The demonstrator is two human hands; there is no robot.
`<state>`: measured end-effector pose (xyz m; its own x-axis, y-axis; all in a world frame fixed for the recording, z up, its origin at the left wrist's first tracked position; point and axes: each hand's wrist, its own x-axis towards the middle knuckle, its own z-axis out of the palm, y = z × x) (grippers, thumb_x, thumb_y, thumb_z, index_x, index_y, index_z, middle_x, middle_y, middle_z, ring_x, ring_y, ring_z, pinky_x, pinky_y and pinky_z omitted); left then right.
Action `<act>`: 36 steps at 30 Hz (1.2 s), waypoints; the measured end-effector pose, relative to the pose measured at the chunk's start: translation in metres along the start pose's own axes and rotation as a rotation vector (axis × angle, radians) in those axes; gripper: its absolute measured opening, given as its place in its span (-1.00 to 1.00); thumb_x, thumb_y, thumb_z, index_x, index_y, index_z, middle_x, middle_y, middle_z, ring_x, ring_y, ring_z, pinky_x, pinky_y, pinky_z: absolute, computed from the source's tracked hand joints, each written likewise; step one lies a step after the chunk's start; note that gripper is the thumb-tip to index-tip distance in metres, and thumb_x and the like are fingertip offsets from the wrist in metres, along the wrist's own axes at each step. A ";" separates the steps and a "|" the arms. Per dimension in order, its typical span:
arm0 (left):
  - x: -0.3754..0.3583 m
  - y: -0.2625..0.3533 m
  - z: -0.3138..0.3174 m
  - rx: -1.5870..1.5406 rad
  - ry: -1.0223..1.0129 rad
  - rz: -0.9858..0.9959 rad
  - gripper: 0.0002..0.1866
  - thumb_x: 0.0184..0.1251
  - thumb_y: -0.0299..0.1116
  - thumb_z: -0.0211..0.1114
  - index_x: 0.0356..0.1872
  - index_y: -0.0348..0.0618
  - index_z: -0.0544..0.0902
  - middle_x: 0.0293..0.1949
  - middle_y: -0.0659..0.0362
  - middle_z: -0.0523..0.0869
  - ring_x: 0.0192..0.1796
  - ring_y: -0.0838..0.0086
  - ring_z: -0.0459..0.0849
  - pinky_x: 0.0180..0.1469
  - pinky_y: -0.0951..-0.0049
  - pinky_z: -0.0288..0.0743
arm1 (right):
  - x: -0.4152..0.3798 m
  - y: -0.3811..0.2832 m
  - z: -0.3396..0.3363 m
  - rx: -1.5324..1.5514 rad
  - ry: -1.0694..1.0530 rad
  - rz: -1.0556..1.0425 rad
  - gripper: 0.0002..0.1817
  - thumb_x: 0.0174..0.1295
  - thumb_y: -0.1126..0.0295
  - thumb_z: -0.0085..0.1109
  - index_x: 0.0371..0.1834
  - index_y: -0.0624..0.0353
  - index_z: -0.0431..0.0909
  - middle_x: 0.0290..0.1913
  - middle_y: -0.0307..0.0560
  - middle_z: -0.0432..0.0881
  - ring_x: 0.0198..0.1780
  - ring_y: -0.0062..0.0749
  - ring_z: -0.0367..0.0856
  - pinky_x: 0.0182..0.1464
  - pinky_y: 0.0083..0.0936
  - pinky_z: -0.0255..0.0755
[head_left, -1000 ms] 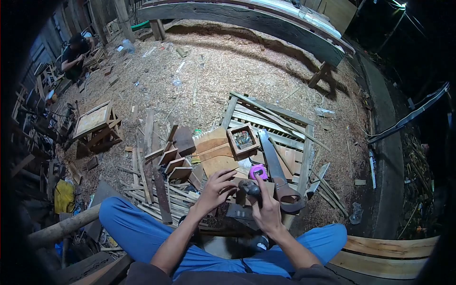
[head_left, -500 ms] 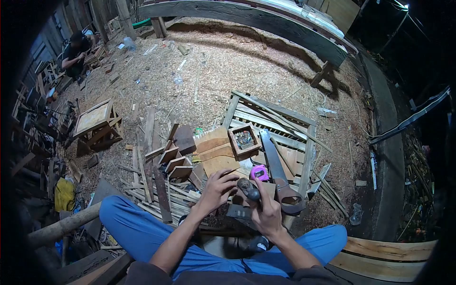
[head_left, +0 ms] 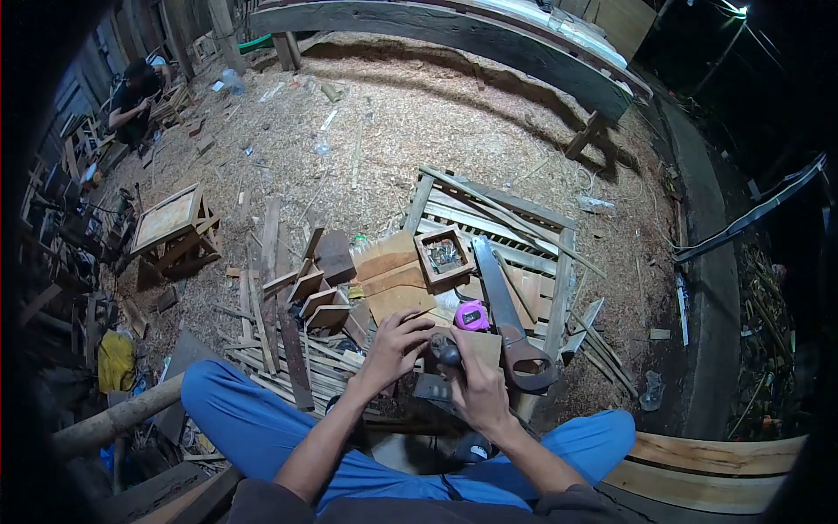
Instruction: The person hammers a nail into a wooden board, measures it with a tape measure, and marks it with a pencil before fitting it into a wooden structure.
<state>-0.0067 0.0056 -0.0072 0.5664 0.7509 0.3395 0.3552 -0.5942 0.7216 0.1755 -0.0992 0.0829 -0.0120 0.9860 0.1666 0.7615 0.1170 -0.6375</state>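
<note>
My right hand point(head_left: 482, 384) is wrapped round a hammer, whose dark rounded head point(head_left: 443, 349) points up toward me. To its left, my left hand point(head_left: 394, 351) has its fingers bent and its fingertips close together near the hammer head; what they pinch, if anything, is too small to make out. A small piece of wood point(head_left: 485, 344) lies under and beside my right hand. Just beyond stands a pink tape measure point(head_left: 471, 316). A handsaw point(head_left: 504, 301) lies to the right, its handle toward me. A square wooden box point(head_left: 447, 258) holds small metal pieces, possibly nails.
A slatted wooden frame point(head_left: 567, 262) lies under the saw and box. Thin boards point(head_left: 393, 288) and scrap strips point(head_left: 340, 375) are heaped to the left. A small wooden stool point(head_left: 179, 223) stands farther left. Another person point(head_left: 135, 105) crouches at the far left. A heavy bench point(head_left: 454, 42) spans the back.
The hammer has moved down and slightly left in my right hand, uncovering more of the tape measure. My left hand stays in nearly the same place.
</note>
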 end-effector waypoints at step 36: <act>-0.013 -0.010 0.003 -0.019 -0.022 0.034 -0.41 0.00 -0.22 0.62 0.13 -0.10 0.71 0.44 0.08 0.62 0.52 0.05 0.45 0.54 -0.02 0.27 | -0.020 0.007 0.012 0.195 0.327 -0.163 -0.27 0.29 0.59 0.36 0.57 0.13 0.38 0.02 0.32 0.75 -0.09 0.27 0.79 -0.06 -0.05 0.65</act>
<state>-0.0159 0.0010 -0.0205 0.5937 0.7241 0.3508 0.3219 -0.6133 0.7213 0.1734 -0.1171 0.0663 0.1085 0.8666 0.4870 0.6288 0.3196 -0.7088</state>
